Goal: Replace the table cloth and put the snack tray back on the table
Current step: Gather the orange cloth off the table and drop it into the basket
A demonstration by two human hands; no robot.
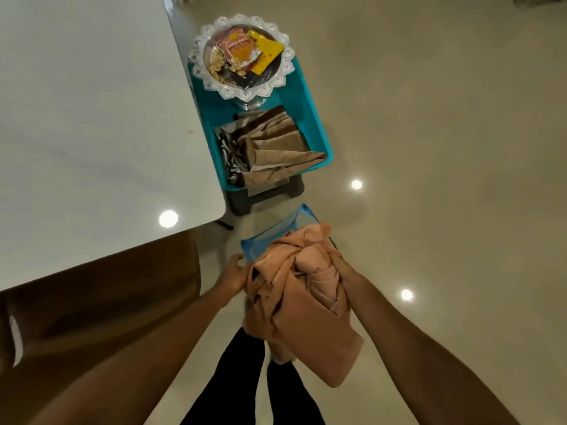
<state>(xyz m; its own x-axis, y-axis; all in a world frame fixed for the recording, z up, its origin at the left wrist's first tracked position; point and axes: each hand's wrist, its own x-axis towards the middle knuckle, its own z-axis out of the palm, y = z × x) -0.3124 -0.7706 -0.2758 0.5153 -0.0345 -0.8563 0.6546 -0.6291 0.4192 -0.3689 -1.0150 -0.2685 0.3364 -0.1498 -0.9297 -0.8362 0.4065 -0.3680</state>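
Black-trousered legs (233, 378) of a person stand nearest, on a pale glossy tiled floor (445, 133). Above them is a bunched peach-pink table cloth (306, 302), held between both hands and hanging in loose folds. The left hand (233, 276) has its fingers curled onto the bundle's left edge and grips it. The right hand (342, 266) clutches the right side, its fingers buried in fabric. Just beyond lies a light blue mesh basket (276, 231), partly covered by the cloth. Farther on, a dark grey stool (267, 194) bears a teal plastic tub (310, 96). The tub contains a folded brown cloth (276, 142) beside black-and-white patterned fabric (227, 154). On the tub's far end stands a round silver snack tray (285, 65) with a white scalloped rim, filled with snack packets (264, 53). To the left is a bare white table (92, 102).
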